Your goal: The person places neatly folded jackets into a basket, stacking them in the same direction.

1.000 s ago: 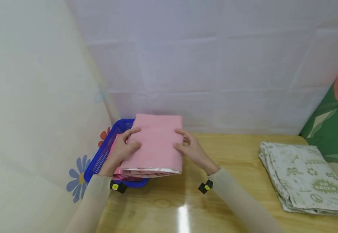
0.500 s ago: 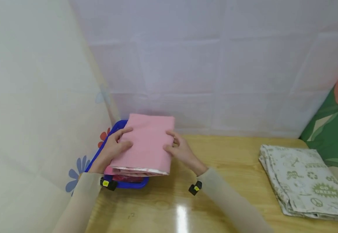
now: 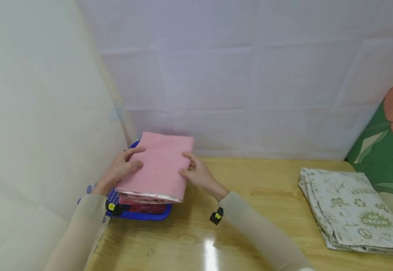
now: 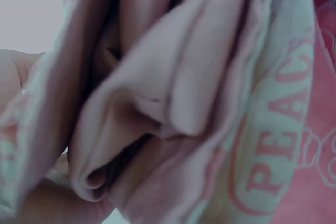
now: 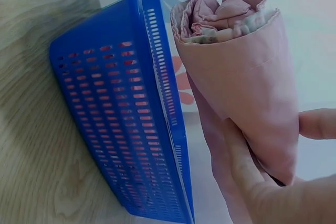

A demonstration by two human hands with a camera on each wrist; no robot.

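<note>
1. The left hand (image 3: 125, 165) is gripping the left edge of the folded pink cloth (image 3: 157, 165), with its thumb and a finger showing on the top face.
2. The right hand (image 3: 198, 173) is gripping the opposite edge, its thumb and forefinger pinching the side; the two-sided hold is probably keeping the loose folds together and the bundle level.
3. The cloth is hanging over the blue basket (image 3: 145, 216), covering much of its opening; the right wrist view is showing a gap beside the rim.
4. Red-pink contents (image 3: 147, 208) are showing inside the basket, below the bundle's near edge.
5. The basket is standing on the table (image 3: 250, 184), near the wall; a patterned folded cloth (image 3: 355, 210) is lying well apart at the right.
6. Compared with a second ago, both hands and the bundle are sitting farther left over the basket, which is staying put.
</note>
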